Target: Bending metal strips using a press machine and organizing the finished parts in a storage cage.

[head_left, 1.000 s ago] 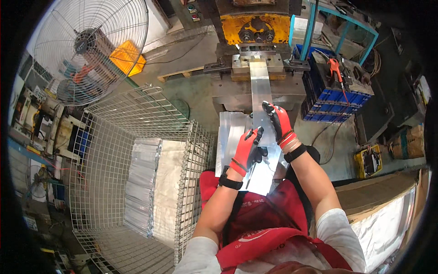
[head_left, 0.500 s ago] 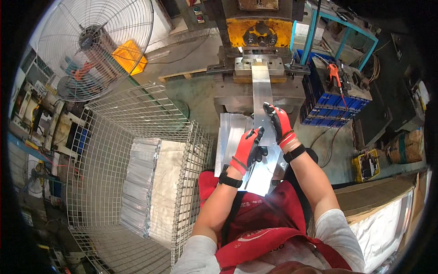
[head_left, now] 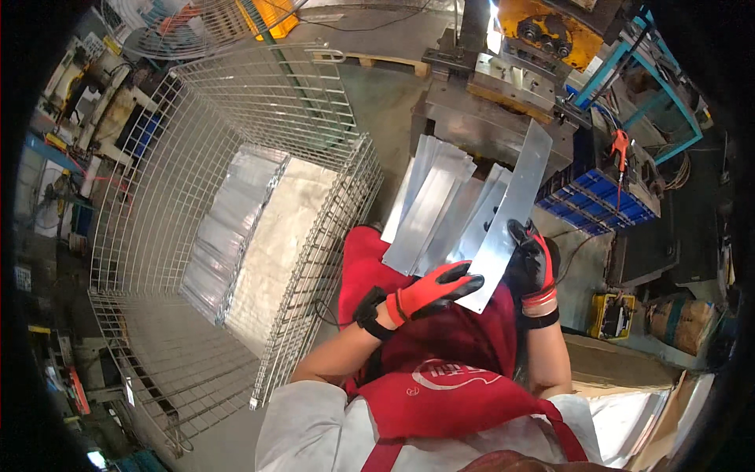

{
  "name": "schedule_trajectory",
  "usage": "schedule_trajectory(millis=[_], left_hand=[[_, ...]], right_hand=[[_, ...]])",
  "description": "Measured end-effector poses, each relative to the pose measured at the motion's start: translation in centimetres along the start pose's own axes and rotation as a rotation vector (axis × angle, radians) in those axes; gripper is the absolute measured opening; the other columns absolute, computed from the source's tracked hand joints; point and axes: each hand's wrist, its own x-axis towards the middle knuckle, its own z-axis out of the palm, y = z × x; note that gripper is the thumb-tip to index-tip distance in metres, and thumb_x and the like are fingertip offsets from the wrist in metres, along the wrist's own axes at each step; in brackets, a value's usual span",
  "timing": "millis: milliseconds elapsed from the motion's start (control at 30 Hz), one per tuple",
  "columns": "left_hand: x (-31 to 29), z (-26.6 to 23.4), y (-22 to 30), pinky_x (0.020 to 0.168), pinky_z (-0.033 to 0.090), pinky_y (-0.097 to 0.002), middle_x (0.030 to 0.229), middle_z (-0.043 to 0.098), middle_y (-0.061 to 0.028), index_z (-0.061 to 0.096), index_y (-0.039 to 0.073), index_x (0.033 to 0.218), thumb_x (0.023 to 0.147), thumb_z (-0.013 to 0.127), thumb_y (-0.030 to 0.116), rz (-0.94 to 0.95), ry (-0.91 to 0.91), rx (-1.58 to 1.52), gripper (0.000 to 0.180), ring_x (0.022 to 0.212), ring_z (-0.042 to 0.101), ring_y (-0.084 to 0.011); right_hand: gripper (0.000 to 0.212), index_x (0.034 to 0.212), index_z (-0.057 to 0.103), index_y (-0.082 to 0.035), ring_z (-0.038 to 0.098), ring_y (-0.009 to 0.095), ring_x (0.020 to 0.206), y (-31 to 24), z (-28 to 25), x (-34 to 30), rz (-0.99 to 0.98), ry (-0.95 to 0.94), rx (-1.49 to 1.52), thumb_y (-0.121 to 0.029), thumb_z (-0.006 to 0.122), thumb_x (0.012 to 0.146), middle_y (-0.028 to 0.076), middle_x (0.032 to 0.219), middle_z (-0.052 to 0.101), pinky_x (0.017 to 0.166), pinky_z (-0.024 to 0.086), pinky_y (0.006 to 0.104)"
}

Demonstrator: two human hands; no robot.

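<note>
A long flat metal strip [head_left: 510, 208] slants up and away in front of me, clear of the press. My left hand [head_left: 440, 293], in a red glove with black fingers, grips its near end at the left edge. My right hand [head_left: 535, 259], gloved the same way, is closed on the strip's right edge; part of its grip is hidden. Left of the strip, several similar metal strips [head_left: 432, 200] lie in an overlapping pile before the press. The press die block [head_left: 515, 85] stands beyond the strip's far end.
On my left is a large wire basket [head_left: 311, 267] with stacked metal strips [head_left: 232, 228] and a cream-coloured sheet [head_left: 283, 244]. Blue crates [head_left: 602, 189] stand right of the press, with a red air gun [head_left: 621, 149] on top. A yellow bin [head_left: 612, 316] and cardboard [head_left: 613, 362] are at the right.
The strip's far end has come out of the press die, and the strip now tilts across my lap. Both hands have drawn nearer to me. The view has swung left.
</note>
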Motion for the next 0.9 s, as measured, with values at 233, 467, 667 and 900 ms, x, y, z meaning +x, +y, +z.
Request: schedule_trajectory(millis=[233,467,667,900], left_hand=[[-1.6,1.5,0.8,0.094,0.032,-0.0313,0.123,0.041,-0.0056,0.031,0.003,0.127,0.085,0.047,0.010,-0.604,0.042,-1.134,0.045,0.109,0.043,-0.0167],[0.1,-3.0,3.0,0.074,0.043,-0.0361,0.094,0.054,-0.0203,0.037,-0.002,0.113,0.069,0.060,0.044,-0.820,0.112,0.753,0.068,0.090,0.054,-0.0277],[-0.9,-4.1,0.2,0.065,0.043,-0.0412,0.089,0.053,-0.0218,0.041,-0.002,0.104,0.067,0.055,0.053,-0.888,0.045,1.134,0.068,0.078,0.054,-0.0335],[-1.7,-3.6,-2.4,0.063,0.043,-0.0414,0.090,0.049,-0.0224,0.041,-0.002,0.106,0.066,0.057,0.053,-0.992,0.017,1.062,0.070,0.075,0.053,-0.0357]], right_hand=[[0.043,0.119,0.039,0.000,0.052,0.028,0.097,-3.0,6.7,-1.3,0.364,-0.199,0.424,-0.016,0.048,0.080,0.017,0.108,0.050,0.080,0.046,0.0403],[0.032,0.112,0.046,0.003,0.053,0.021,0.096,0.6,4.6,-1.1,-0.143,-0.202,-0.468,-0.014,0.046,0.084,0.013,0.103,0.055,0.083,0.042,0.0305],[0.032,0.111,0.048,0.002,0.052,0.018,0.097,1.9,4.3,-1.2,0.172,-0.135,0.059,-0.015,0.048,0.085,0.012,0.099,0.057,0.083,0.041,0.0277],[0.032,0.111,0.048,0.001,0.051,0.014,0.098,3.7,5.1,-0.3,0.092,-0.070,-0.221,-0.009,0.053,0.081,0.007,0.106,0.055,0.084,0.039,0.0249]])
